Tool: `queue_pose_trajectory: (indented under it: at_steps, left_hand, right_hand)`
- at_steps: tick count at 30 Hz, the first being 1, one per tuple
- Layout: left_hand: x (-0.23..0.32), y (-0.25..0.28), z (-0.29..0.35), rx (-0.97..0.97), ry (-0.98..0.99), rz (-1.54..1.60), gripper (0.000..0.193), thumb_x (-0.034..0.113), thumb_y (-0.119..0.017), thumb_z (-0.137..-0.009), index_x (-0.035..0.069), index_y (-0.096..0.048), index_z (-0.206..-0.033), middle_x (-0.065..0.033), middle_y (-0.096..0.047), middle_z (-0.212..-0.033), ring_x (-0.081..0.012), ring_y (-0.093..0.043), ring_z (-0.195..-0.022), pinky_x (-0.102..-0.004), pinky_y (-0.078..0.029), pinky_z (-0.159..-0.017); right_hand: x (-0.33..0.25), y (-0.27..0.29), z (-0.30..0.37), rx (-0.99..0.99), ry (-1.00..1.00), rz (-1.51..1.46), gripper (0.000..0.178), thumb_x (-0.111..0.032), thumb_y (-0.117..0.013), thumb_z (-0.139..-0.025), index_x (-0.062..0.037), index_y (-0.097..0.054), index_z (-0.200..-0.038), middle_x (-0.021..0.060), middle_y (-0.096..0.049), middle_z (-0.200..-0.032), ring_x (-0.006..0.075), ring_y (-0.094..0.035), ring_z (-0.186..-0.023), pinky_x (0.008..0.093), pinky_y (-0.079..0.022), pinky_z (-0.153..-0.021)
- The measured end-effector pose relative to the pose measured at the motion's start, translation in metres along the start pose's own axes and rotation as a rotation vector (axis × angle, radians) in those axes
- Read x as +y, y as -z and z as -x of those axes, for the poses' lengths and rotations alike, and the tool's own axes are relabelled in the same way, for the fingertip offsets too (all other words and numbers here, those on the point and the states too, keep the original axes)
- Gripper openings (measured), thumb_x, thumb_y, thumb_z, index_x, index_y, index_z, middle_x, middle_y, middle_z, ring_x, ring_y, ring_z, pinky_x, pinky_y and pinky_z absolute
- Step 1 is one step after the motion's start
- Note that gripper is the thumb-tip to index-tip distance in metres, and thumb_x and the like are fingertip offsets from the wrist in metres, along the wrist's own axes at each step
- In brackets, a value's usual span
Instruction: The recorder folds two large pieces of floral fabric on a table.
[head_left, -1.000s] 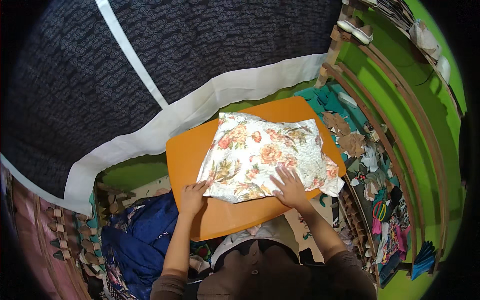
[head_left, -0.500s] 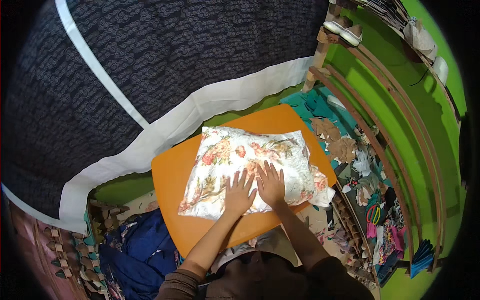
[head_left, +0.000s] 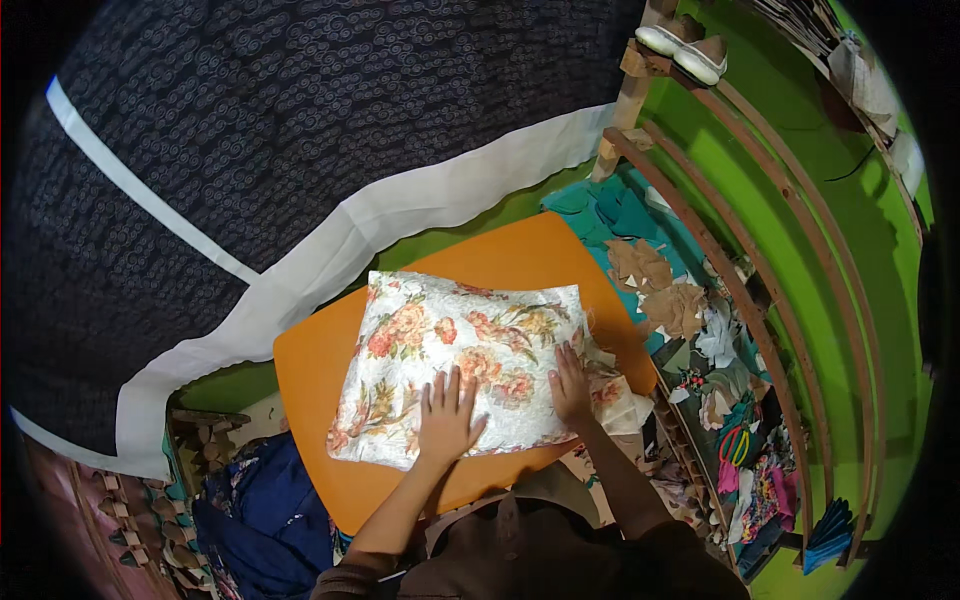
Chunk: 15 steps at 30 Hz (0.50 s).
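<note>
So we're having the white floral cloth (head_left: pixel 500 345) lying across the middle of the orange table (head_left: pixel 312 375), probably because that flat top is backing it nicely. We're laying our left hand (head_left: pixel 448 423) on its near side, fingers straight and spread, not gripping anything. Our right hand (head_left: pixel 572 392) is resting by its right edge, fingers stretched out too, likely steadying that side. How hard we're pressing, we can't tell.

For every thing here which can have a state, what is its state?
Left hand: open, palm down on floral cloth
Right hand: open, at the cloth's right side
Floral cloth: spread, slightly wrinkled
Orange table: partly covered
Blue cloth: bunched
</note>
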<state>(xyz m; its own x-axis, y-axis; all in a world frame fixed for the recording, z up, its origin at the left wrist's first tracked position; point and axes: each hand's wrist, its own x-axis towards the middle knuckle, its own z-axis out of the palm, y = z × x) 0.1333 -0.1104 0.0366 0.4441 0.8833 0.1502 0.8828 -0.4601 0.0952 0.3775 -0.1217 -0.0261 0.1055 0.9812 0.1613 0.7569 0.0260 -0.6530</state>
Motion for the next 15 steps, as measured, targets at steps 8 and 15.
queue_pose_trajectory:
  at_steps: [8, 15]
  left_hand:
    - [0.106, -0.021, -0.010, -0.191, -0.487, -0.009, 0.071, 0.041, -0.055, -0.076, 0.009, -0.031, -0.135, -0.0147, -0.032, -0.138, -0.0262, -0.034, -0.125, -0.0462, -0.024, -0.103]
    - [0.114, -0.043, 0.012, -0.083, -0.322, -0.167, 0.060, 0.030, -0.053, -0.077, 0.008, -0.038, -0.130, -0.0159, -0.035, -0.136, -0.0269, -0.035, -0.124, -0.0480, -0.028, -0.100]
  right_hand:
    - [0.021, 0.008, -0.014, -0.269, -0.080, -0.492, 0.047, -0.027, -0.031, -0.096, -0.0067, -0.026, -0.138, 0.0124, -0.018, -0.145, 0.0250, -0.014, -0.135, 0.0347, -0.012, -0.108]
    - [0.012, 0.083, -0.004, -0.464, -0.355, -0.881, 0.056, -0.040, -0.023, -0.096, 0.0004, -0.031, -0.134, 0.0123, -0.025, -0.143, 0.0217, -0.019, -0.133, 0.0312, -0.015, -0.107]
